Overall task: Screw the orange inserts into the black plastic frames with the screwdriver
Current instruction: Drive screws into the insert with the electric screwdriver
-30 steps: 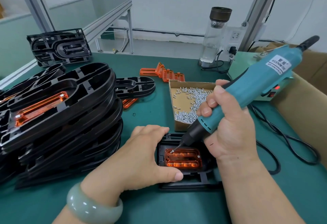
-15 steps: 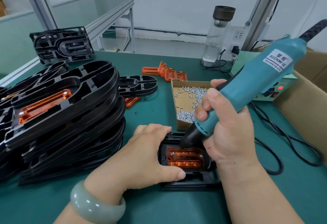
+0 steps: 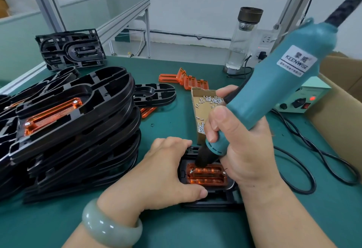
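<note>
Near the front, the left hand (image 3: pixel 162 177) curls round the black frame (image 3: pixel 211 201) on the green table (image 3: pixel 176 228). The orange insert (image 3: pixel 207 176) sits in the frame. The right hand (image 3: pixel 241 150) grips the blue screwdriver (image 3: pixel 274 91) tight, tip on the insert's far left corner. Behind is a box of screws (image 3: pixel 201 108).

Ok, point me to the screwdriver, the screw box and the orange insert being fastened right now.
screwdriver (image 3: pixel 274 91), head view, teal body below the label.
screw box (image 3: pixel 205 111), head view, bare cardboard floor.
orange insert (image 3: pixel 207 177), head view, ribbed middle.
</note>
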